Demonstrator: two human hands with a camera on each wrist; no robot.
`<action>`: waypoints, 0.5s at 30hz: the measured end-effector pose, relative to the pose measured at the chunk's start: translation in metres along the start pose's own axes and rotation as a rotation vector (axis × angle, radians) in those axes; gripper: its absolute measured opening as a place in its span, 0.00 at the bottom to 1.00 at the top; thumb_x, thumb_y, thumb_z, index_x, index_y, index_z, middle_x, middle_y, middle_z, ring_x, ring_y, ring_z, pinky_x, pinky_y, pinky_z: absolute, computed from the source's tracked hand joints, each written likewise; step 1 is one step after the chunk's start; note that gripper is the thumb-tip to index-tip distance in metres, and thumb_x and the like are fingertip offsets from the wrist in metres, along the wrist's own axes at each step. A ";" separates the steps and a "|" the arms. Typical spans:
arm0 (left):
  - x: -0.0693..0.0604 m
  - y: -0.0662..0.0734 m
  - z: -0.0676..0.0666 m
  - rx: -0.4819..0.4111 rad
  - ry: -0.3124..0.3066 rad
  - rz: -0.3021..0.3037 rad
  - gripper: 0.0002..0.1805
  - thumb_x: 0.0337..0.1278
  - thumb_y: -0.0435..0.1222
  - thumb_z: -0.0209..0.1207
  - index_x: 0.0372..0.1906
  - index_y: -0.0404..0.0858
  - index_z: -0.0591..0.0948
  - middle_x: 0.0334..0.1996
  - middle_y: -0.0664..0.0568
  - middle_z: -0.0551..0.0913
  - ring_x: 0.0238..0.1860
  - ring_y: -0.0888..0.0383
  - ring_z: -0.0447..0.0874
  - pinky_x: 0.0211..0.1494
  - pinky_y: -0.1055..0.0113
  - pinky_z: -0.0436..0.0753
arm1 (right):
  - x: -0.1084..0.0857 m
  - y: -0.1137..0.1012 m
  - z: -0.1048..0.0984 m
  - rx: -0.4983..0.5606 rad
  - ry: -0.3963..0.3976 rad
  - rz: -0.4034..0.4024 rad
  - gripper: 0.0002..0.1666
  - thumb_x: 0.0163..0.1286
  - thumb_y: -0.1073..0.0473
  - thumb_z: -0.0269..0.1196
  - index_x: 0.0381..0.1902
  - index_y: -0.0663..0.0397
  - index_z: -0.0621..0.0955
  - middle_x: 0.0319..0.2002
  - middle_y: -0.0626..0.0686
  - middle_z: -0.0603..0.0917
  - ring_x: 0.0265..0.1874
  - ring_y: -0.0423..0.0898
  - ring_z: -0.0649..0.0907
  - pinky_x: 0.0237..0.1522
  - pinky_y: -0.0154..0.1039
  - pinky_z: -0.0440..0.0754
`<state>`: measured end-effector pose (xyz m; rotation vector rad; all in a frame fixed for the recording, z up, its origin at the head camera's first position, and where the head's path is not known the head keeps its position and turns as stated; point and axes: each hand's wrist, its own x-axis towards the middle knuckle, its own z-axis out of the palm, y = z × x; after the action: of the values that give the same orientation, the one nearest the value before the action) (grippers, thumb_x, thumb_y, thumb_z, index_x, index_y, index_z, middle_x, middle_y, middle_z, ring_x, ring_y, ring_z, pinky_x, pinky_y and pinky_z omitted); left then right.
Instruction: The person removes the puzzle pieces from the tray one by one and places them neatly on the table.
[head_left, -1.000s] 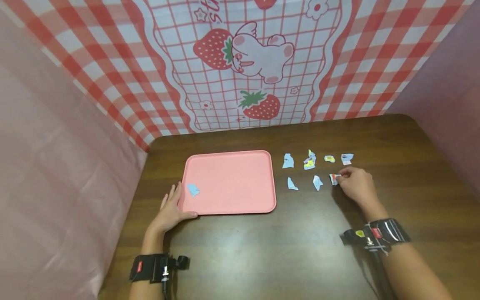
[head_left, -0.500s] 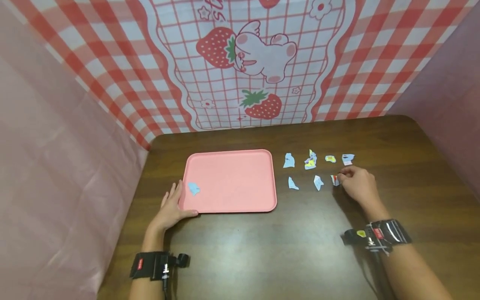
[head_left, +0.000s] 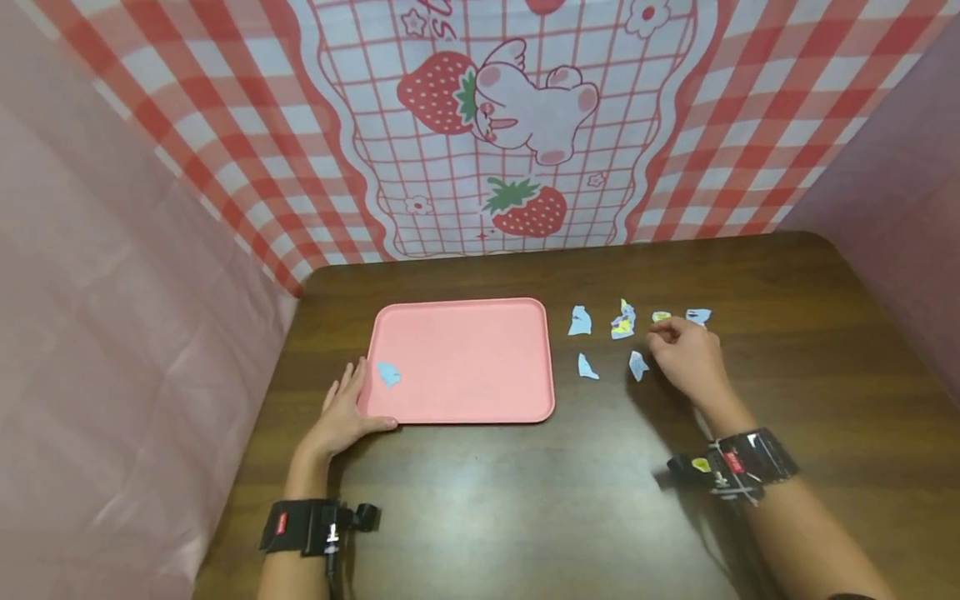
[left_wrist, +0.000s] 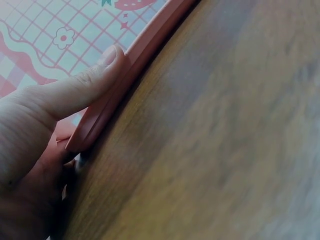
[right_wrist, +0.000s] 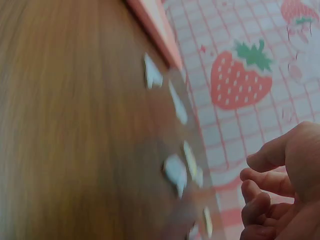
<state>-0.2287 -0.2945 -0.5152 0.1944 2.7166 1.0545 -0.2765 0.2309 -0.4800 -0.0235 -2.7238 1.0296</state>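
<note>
My left hand (head_left: pixel 341 425) holds the near left corner of the pink tray (head_left: pixel 465 358), thumb over its front rim and fingers along its left side. Inside the tray lies a light blue paper piece (head_left: pixel 388 373). My right hand (head_left: pixel 688 354) hovers above the table, with nothing seen between its thumb (right_wrist: pixel 267 155) and fingers. Below it, a paper piece with a reddish mark (right_wrist: pixel 193 232) shows at the edge of the right wrist view; the hand covers it in the head view. Just left of the hand lies a pale blue piece (head_left: pixel 638 365).
Right of the tray lie more cut pieces: a blue one (head_left: pixel 580 321), a narrow one (head_left: pixel 587 367), a yellow and purple one (head_left: pixel 622 321), a small yellow one (head_left: pixel 661 317) and a blue-grey one (head_left: pixel 698 316). A checked strawberry cloth (head_left: pixel 525 125) hangs behind the wooden table (head_left: pixel 480 508).
My right hand has let go of the red-marked paper piece and moved left and slightly away from me. My left hand stays at the tray corner.
</note>
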 end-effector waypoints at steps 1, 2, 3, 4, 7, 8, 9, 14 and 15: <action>0.000 0.000 0.000 -0.003 0.001 -0.001 0.69 0.44 0.53 0.76 0.80 0.29 0.44 0.80 0.36 0.43 0.80 0.39 0.30 0.76 0.41 0.32 | 0.001 -0.005 0.003 0.009 0.004 -0.016 0.12 0.64 0.61 0.61 0.39 0.63 0.87 0.27 0.54 0.86 0.27 0.49 0.80 0.32 0.44 0.73; 0.000 0.000 -0.001 -0.003 0.000 0.000 0.69 0.44 0.53 0.76 0.80 0.29 0.44 0.80 0.36 0.43 0.80 0.39 0.30 0.76 0.41 0.32 | 0.002 -0.011 0.005 0.021 0.006 -0.028 0.12 0.64 0.62 0.61 0.39 0.64 0.87 0.27 0.55 0.85 0.27 0.49 0.80 0.31 0.44 0.73; 0.001 0.000 -0.001 -0.002 -0.002 -0.002 0.69 0.44 0.53 0.76 0.80 0.30 0.44 0.80 0.36 0.42 0.80 0.39 0.30 0.76 0.41 0.32 | 0.003 -0.017 0.008 0.025 0.006 -0.043 0.12 0.64 0.62 0.60 0.39 0.64 0.87 0.27 0.55 0.85 0.27 0.50 0.80 0.31 0.44 0.73; 0.001 0.000 0.000 -0.005 -0.001 -0.001 0.69 0.44 0.53 0.76 0.80 0.30 0.44 0.80 0.36 0.43 0.80 0.39 0.30 0.76 0.41 0.32 | 0.004 -0.022 0.010 0.032 0.006 -0.055 0.12 0.64 0.63 0.61 0.39 0.63 0.87 0.26 0.55 0.84 0.27 0.50 0.79 0.31 0.43 0.72; 0.002 0.000 0.001 -0.012 -0.001 -0.002 0.69 0.44 0.53 0.76 0.80 0.30 0.44 0.80 0.36 0.43 0.80 0.39 0.30 0.76 0.41 0.32 | 0.007 -0.036 0.018 0.038 0.001 -0.092 0.11 0.64 0.63 0.61 0.38 0.63 0.87 0.27 0.55 0.83 0.28 0.51 0.79 0.31 0.44 0.71; 0.002 0.000 0.001 -0.012 0.001 0.000 0.69 0.44 0.53 0.76 0.80 0.30 0.44 0.80 0.36 0.43 0.80 0.39 0.30 0.76 0.41 0.32 | 0.008 -0.041 0.020 0.042 -0.001 -0.107 0.11 0.64 0.63 0.61 0.38 0.62 0.87 0.27 0.55 0.82 0.28 0.51 0.79 0.32 0.44 0.71; 0.002 0.000 0.001 -0.014 0.002 0.000 0.69 0.44 0.53 0.76 0.80 0.30 0.44 0.80 0.36 0.43 0.80 0.39 0.30 0.76 0.41 0.32 | 0.008 -0.045 0.023 0.042 -0.005 -0.118 0.10 0.64 0.62 0.61 0.37 0.62 0.87 0.27 0.54 0.82 0.27 0.51 0.78 0.31 0.44 0.71; 0.002 0.000 -0.001 -0.008 0.004 0.007 0.69 0.44 0.53 0.76 0.80 0.29 0.44 0.80 0.35 0.42 0.80 0.38 0.30 0.76 0.40 0.32 | 0.011 -0.069 0.040 0.055 -0.076 -0.156 0.10 0.64 0.61 0.62 0.37 0.61 0.87 0.26 0.52 0.81 0.28 0.50 0.79 0.33 0.44 0.73; 0.002 -0.001 -0.001 -0.007 0.005 0.009 0.69 0.44 0.53 0.76 0.80 0.30 0.44 0.80 0.36 0.43 0.80 0.38 0.31 0.76 0.41 0.32 | 0.011 -0.075 0.044 0.055 -0.094 -0.162 0.10 0.64 0.61 0.62 0.37 0.60 0.87 0.26 0.51 0.81 0.28 0.49 0.79 0.34 0.44 0.73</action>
<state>-0.2315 -0.2953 -0.5152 0.2030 2.7188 1.0675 -0.2918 0.1474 -0.4607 0.2566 -2.7253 1.0827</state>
